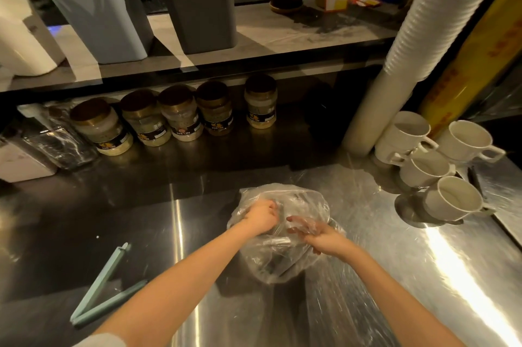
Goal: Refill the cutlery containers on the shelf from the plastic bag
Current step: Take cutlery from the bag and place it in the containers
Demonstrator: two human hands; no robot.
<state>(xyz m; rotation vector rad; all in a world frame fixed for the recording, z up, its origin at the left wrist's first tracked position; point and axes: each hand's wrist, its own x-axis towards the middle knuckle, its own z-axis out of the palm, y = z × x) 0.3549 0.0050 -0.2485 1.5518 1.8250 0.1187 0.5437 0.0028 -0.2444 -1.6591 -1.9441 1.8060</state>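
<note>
Bag (pixel 278 264) is lying on the counter (pixel 180 233), well below the shelf (pixel 282 33) where the pale container (pixel 93 4) and grey container (pixel 197 2) are standing. Left hand (pixel 261 219) is bunching the bag's film in curled fingers. Right hand (pixel 320 236) is lying loose, fingers straight under the film, grasping nothing.

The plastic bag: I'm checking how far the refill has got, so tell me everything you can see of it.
The plastic bag is thin, clear, crumpled film, lying slumped on the steel counter, to the right of a green clip. Dark, long shapes show dimly through it; what they are cannot be told. The left hand grips a bunch of film at its top. The right hand has straight fingers that lie under the film, apparently reaching in through its mouth.
</note>
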